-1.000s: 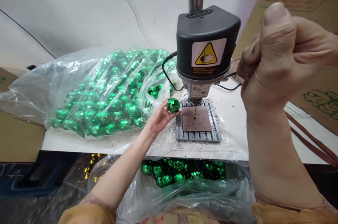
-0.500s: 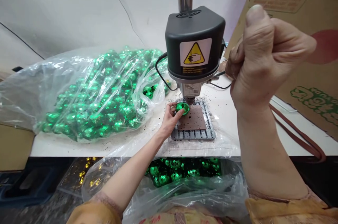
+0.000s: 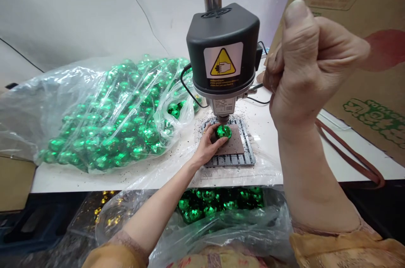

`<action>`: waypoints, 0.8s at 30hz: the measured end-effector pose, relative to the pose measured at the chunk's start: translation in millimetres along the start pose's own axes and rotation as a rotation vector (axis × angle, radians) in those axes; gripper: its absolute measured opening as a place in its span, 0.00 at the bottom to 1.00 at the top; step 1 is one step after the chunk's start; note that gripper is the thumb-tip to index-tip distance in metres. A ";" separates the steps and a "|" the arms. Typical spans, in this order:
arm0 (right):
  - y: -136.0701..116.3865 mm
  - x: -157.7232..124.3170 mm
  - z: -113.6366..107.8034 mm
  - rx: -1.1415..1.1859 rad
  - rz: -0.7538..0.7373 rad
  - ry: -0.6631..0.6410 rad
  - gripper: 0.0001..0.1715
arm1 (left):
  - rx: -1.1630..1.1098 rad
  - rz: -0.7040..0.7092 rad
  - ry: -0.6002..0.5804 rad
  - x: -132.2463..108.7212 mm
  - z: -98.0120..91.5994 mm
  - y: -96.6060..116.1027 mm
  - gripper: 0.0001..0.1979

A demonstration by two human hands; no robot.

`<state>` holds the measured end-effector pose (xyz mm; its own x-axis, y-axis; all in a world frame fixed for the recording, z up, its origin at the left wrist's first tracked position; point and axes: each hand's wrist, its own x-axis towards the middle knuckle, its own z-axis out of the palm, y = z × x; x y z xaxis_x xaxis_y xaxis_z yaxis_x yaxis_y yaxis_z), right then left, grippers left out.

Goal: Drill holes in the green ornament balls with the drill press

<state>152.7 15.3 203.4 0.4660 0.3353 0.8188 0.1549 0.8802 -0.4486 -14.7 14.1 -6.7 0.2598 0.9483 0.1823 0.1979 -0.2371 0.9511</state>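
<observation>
From the head view, my left fingers pinched a green ball under the drill — right over the pad — my right hand was curled round the lever, a bag of green balls lay to the left.

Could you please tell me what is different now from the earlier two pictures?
The left hand has carried the green faceted ball rightward, from beside the brown board to over it, below the drill chuck; it stays within that grip. Nothing new was grasped or released. Unchanged: the right hand, raised and closed beside the drill head, and the plastic bag at left.
</observation>
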 end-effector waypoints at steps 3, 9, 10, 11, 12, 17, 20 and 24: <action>-0.6 -0.1 0.0 0.007 0.004 -0.001 0.26 | 0.086 0.056 0.004 -3.6 1.0 -0.7 0.29; -5.4 -3.2 -1.3 -0.021 0.029 -0.008 0.27 | 0.067 0.081 -0.025 -6.9 2.9 0.0 0.29; -6.5 -5.1 -1.9 -0.027 0.040 -0.003 0.27 | 0.062 0.077 -0.025 -6.9 2.7 0.0 0.29; -7.4 -7.4 -2.6 -0.033 0.055 0.004 0.26 | 0.059 0.073 -0.026 -7.0 2.4 0.0 0.29; -8.1 -10.1 -3.4 -0.032 0.064 0.015 0.26 | 0.057 0.070 -0.027 -7.0 2.2 0.1 0.29; -5.6 -26.8 -10.7 -0.042 0.035 0.088 0.31 | 0.064 0.064 -0.040 -6.9 2.2 1.0 0.27; -2.2 -35.2 -16.3 -0.101 -0.014 0.098 0.34 | 0.064 0.060 -0.041 -6.8 2.9 1.1 0.27; 0.1 -42.6 -20.9 -0.109 -0.014 0.086 0.35 | 0.042 0.062 -0.034 -7.0 3.0 2.0 0.27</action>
<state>151.1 -5.9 161.0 0.5357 0.2888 0.7935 0.2536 0.8413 -0.4774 -13.2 6.4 -6.8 0.3048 0.9238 0.2315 0.2199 -0.3048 0.9267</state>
